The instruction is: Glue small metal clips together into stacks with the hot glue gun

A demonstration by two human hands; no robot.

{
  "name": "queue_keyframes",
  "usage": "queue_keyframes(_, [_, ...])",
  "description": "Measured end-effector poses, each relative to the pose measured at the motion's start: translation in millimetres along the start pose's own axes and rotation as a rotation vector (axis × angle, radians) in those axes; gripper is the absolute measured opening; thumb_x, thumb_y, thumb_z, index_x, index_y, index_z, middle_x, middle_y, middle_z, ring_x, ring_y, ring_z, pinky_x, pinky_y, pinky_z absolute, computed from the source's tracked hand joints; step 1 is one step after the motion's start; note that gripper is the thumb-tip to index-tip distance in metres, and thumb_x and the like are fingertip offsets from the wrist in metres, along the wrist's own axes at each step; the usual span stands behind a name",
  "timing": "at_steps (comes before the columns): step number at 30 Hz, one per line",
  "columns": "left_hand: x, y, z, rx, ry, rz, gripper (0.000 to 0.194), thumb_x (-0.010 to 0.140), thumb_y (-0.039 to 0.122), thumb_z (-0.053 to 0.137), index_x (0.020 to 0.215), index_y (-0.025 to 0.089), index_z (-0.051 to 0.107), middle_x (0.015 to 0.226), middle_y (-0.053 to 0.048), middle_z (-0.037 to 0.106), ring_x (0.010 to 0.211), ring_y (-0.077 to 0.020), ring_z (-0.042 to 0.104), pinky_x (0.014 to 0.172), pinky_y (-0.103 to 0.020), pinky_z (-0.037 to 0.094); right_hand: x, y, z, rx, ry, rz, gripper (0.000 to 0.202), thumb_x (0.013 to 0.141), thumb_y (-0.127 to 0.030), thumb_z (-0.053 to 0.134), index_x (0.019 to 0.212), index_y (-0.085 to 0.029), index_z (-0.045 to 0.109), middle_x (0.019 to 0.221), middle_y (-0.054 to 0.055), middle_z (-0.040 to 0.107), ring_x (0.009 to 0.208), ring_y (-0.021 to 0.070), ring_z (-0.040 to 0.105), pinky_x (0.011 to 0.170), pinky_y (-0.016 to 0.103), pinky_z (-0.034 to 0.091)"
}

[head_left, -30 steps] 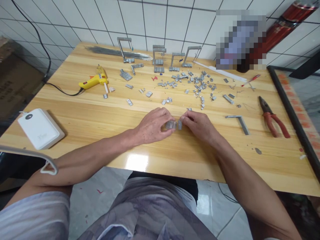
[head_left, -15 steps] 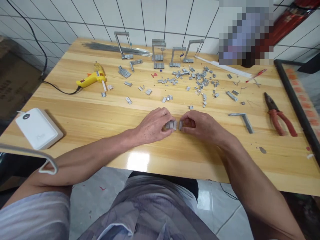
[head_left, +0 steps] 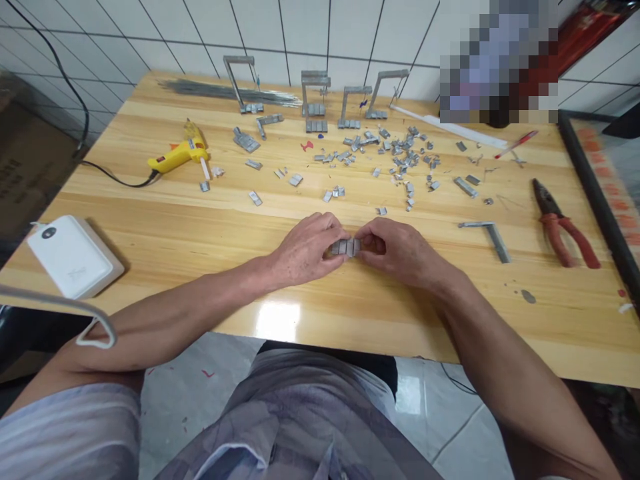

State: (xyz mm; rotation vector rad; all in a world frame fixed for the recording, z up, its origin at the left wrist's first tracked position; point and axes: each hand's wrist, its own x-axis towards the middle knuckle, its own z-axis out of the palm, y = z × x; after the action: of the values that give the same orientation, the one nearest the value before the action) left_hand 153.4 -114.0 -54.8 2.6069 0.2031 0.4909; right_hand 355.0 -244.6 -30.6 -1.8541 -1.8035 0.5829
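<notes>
Near the front middle of the table, my left hand pinches a short row of small grey metal pieces between thumb and fingers. My right hand is closed on one more small grey metal piece, held against the right end of that row. The pieces lie side by side, and fingers cover their outer ends. Beyond the hands lie loose grey metal bits in a scattered heap. Several upright frames bent from grey strip, one of them a tall frame, stand along the back.
A yellow glue gun lies at the left, behind a white power bank. Red-handled pliers and an L-shaped metal piece are on the right. Thin wires lie at the back; a red pen lies far right.
My right hand has moved slightly left, bringing its metal piece up against the row in my left hand. The gap between them has closed.
</notes>
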Motion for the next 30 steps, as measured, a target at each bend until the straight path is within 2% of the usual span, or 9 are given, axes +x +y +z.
queue_keyframes(10, [-0.1,1.4,0.1,0.004,0.015,0.002,0.014,0.096,0.027,0.066,0.108,0.018,0.069,0.108,-0.009,0.07,0.1,-0.0231,0.064,0.089,-0.038,0.052,-0.5,0.0,-0.4,-0.031,-0.009,-0.013,0.009,0.087,-0.023,0.067,0.096,-0.021,0.069,0.083,0.003,0.066,0.069,0.0158,0.054,0.067,0.031,0.038])
queue_keyframes(16, [-0.1,1.9,-0.6,0.015,-0.009,-0.016,0.019,0.096,0.03,0.067,0.111,0.02,0.069,0.109,-0.009,0.069,0.099,-0.0228,0.064,0.089,-0.038,0.053,-2.0,0.5,-1.6,-0.026,-0.025,-0.02,0.02,0.082,-0.02,0.068,0.102,-0.022,0.068,0.091,0.004,0.068,0.075,0.0178,0.057,0.068,0.031,0.039])
queue_keyframes(24, [-0.3,1.8,-0.3,0.02,0.008,-0.007,0.02,0.095,0.028,0.068,0.114,0.019,0.069,0.108,-0.009,0.069,0.1,-0.0236,0.064,0.089,-0.038,0.053,-1.6,0.6,0.8,-0.042,-0.016,-0.038,0.015,0.085,-0.02,0.067,0.1,-0.022,0.068,0.089,0.004,0.067,0.076,0.0186,0.058,0.069,0.032,0.039])
queue_keyframes(30, [-0.9,1.4,0.4,-0.026,0.02,-0.021,0.021,0.094,0.028,0.07,0.113,0.019,0.069,0.111,-0.01,0.069,0.104,-0.0244,0.065,0.092,-0.039,0.055,0.1,3.8,-3.7,0.078,0.03,-0.057,0.017,0.084,-0.022,0.071,0.101,-0.022,0.07,0.089,0.003,0.066,0.076,0.0182,0.057,0.071,0.033,0.042])
